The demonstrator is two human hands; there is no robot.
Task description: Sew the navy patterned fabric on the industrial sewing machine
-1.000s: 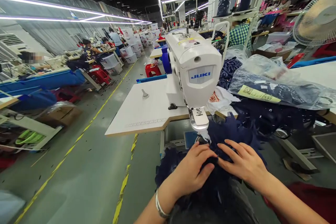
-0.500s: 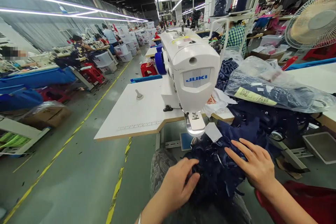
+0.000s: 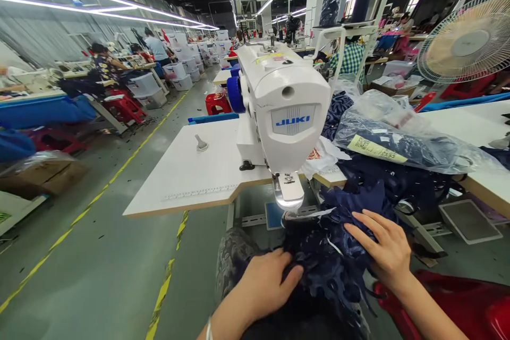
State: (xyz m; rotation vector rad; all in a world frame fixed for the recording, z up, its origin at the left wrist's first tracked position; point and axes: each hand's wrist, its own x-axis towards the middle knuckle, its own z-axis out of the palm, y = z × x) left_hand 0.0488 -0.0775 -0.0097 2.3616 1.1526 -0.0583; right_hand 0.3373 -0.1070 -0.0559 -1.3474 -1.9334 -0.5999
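Observation:
A bundle of dark navy fabric (image 3: 330,255) lies in my lap, just below the foot of a white JUKI sewing machine (image 3: 287,111). My left hand (image 3: 263,287) rests on the near left side of the bundle, fingers curled into the cloth. On the right side lies my right hand (image 3: 384,249), fingers spread and bent over the fabric. A white label (image 3: 308,214) shows at the bundle's top edge, under the machine head.
The machine stands on a white table (image 3: 191,175). A clear plastic bag of navy cloth (image 3: 398,141) lies to the right, a red bin (image 3: 458,303) at lower right, a fan (image 3: 466,42) at upper right. Other workers sit along the left aisle (image 3: 103,61).
Both hands have pulled back from the machine foot and moved apart on the bundle. The fabric has come nearer and lower, and the view has shifted right.

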